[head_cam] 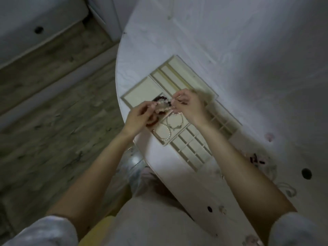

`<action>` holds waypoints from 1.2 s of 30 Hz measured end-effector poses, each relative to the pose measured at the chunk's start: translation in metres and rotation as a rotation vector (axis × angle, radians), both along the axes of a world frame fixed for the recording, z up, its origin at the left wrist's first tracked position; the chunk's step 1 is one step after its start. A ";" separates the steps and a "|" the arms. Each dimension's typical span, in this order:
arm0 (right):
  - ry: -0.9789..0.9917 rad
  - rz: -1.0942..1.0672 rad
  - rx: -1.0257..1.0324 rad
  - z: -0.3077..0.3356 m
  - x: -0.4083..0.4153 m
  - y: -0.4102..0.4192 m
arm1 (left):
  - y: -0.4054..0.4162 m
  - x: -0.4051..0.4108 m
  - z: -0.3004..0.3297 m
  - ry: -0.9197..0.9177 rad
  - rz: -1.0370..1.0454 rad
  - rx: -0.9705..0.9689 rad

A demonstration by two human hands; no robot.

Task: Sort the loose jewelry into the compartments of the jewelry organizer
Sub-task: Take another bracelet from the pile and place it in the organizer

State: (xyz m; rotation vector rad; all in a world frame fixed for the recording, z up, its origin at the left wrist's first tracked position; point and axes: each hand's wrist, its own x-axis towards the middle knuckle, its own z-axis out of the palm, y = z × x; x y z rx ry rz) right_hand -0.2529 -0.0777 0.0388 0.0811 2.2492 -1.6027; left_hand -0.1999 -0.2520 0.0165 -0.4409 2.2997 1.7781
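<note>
A cream jewelry organizer (142, 91) with many compartments lies on the white table. My left hand (140, 116) and my right hand (188, 107) hover over it, both pinching a pink beaded bracelet (162, 105) stretched between them. Under the bracelet a dark beaded bracelet (159, 98) rests in a compartment. Closer to me, a pearl bracelet (164, 133) and a thin chain bracelet (175, 121) lie in the same compartment. Loose jewelry (257, 159) sits in a blurred pile on the table to the right.
The table edge (118, 89) curves along the left, with wooden floor (53, 103) beyond it. Small grid compartments (193, 148) lie near me. A pale cord (287, 189) and small pink pieces (269, 136) lie at right. Dark holes (306, 173) dot the tabletop.
</note>
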 end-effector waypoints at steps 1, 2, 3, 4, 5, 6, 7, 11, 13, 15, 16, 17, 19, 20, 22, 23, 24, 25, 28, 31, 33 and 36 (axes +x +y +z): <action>-0.010 0.027 0.021 -0.009 -0.011 -0.016 | -0.017 -0.010 -0.008 0.007 0.010 -0.121; -0.008 0.043 0.049 -0.017 -0.020 -0.029 | -0.028 -0.019 -0.014 0.009 0.014 -0.207; 0.000 0.053 0.089 -0.025 -0.027 -0.040 | -0.038 -0.027 -0.019 0.007 0.020 -0.293; 0.012 0.066 0.137 -0.031 -0.033 -0.050 | -0.044 -0.034 -0.021 0.011 0.022 -0.390; 0.026 0.079 0.175 -0.037 -0.039 -0.058 | -0.049 -0.041 -0.023 0.019 0.018 -0.486; 0.038 0.101 0.213 -0.040 -0.044 -0.067 | -0.053 -0.048 -0.023 0.026 0.005 -0.558; 0.057 0.130 0.258 -0.042 -0.048 -0.074 | -0.056 -0.053 -0.022 0.028 -0.019 -0.607; 0.244 0.220 0.442 -0.041 -0.058 -0.087 | -0.065 -0.059 -0.019 0.039 -0.188 -0.791; 0.366 0.224 0.512 -0.044 -0.062 -0.088 | -0.073 -0.053 -0.023 0.119 -0.233 -0.855; 0.466 0.246 0.586 -0.048 -0.064 -0.086 | -0.081 -0.045 -0.026 0.226 -0.298 -0.859; 0.520 0.285 0.639 -0.049 -0.064 -0.085 | -0.084 -0.043 -0.028 0.269 -0.360 -0.870; 0.568 0.344 0.685 -0.052 -0.064 -0.085 | -0.087 -0.042 -0.032 0.309 -0.442 -0.897; 0.631 0.485 0.747 -0.058 -0.063 -0.086 | -0.088 -0.043 -0.039 0.335 -0.601 -0.970; 0.648 0.544 0.784 -0.062 -0.062 -0.085 | -0.087 -0.043 -0.043 0.316 -0.653 -0.991; 0.668 0.601 0.834 -0.065 -0.058 -0.082 | -0.086 -0.045 -0.049 0.284 -0.693 -1.010; 0.677 0.607 0.837 -0.066 -0.057 -0.080 | -0.086 -0.046 -0.050 0.274 -0.704 -1.005; 0.686 0.612 0.842 -0.066 -0.055 -0.077 | -0.086 -0.047 -0.052 0.273 -0.714 -0.988; 0.692 0.621 0.855 -0.066 -0.054 -0.074 | -0.086 -0.049 -0.053 0.279 -0.721 -0.968; 0.708 0.635 0.895 -0.065 -0.051 -0.069 | -0.081 -0.055 -0.056 0.322 -0.719 -0.963; 0.721 0.615 0.911 -0.065 -0.047 -0.067 | -0.074 -0.060 -0.060 0.346 -0.711 -0.983; 0.708 0.602 0.899 -0.066 -0.045 -0.067 | -0.073 -0.063 -0.062 0.348 -0.702 -1.011; 0.637 0.608 0.863 -0.069 -0.044 -0.068 | -0.075 -0.064 -0.062 0.369 -0.694 -1.005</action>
